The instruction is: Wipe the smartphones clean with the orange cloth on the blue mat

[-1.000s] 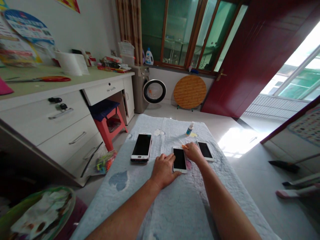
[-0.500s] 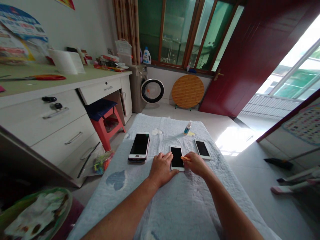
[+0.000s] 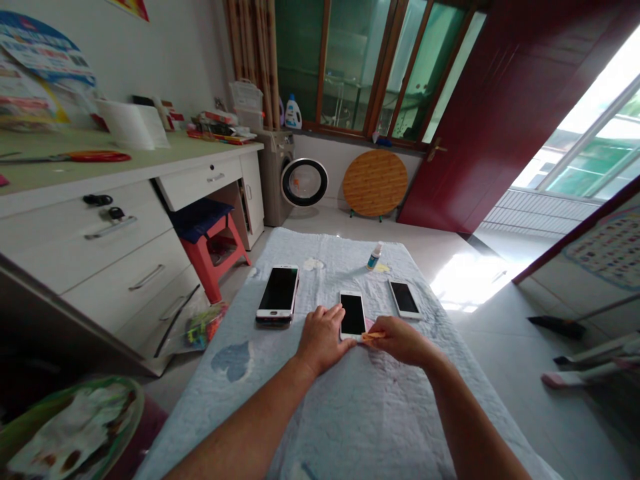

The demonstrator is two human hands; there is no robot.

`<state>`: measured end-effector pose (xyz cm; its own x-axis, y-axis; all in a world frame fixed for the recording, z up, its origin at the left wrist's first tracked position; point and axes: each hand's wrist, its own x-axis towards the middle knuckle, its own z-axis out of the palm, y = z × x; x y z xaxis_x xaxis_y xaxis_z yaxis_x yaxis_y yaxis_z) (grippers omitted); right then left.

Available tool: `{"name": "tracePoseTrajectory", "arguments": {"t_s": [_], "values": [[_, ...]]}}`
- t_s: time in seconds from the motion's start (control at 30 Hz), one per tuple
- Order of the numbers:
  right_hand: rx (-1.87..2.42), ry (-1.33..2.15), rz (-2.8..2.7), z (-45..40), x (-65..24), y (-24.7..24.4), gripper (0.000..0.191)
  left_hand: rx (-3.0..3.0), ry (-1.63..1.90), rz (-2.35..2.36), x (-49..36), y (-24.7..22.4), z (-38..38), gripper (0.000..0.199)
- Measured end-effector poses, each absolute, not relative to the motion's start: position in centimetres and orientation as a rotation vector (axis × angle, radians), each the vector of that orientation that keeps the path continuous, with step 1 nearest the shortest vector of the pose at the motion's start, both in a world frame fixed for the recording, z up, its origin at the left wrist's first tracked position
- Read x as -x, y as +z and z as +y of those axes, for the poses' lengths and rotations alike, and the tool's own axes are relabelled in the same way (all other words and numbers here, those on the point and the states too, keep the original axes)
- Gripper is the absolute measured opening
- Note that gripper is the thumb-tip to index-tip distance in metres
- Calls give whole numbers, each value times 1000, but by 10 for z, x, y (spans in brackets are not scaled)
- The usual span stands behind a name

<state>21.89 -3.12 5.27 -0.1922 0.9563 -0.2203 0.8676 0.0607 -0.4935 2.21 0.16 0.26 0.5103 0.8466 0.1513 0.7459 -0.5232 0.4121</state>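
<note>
A white smartphone (image 3: 353, 315) with a dark screen lies flat on the cloth-covered table. My left hand (image 3: 321, 335) grips it, fingers over the left edge and thumb along the bottom. Pinched in my right hand (image 3: 400, 340) is a small orange cloth (image 3: 374, 336), which touches the phone's lower right corner. To the right lies another white phone (image 3: 405, 299). On the left, a larger white phone (image 3: 279, 291) rests on top of another device, mostly hidden. A small spray bottle (image 3: 374, 257) with a blue label stands behind the phones.
The pale blue patterned cloth (image 3: 345, 407) covers the table. A desk with drawers (image 3: 115, 267) and a red stool (image 3: 213, 257) stand left, above a bin (image 3: 137, 427) in the near corner. Behind are an open-doored washing machine (image 3: 275, 180) and a round wooden tabletop (image 3: 375, 181).
My right hand has moved the orange cloth down along the phone's right edge, from its middle to the lower corner. The left hand stays in place.
</note>
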Motion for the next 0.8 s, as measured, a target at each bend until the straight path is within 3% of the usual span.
{"name": "tracePoseTrajectory", "arguments": {"t_s": [0.23, 0.53, 0.8], "values": [[1669, 590, -2147, -27, -207, 38, 23, -2466, 515, 1315, -21, 0, 4, 68], [1844, 179, -2175, 8, -209, 17, 25, -2499, 506, 1271, -19, -4, 5, 64], [2064, 48, -2006, 49, -206, 5, 25, -2503, 488, 1275, -19, 2, 4, 62]]}}
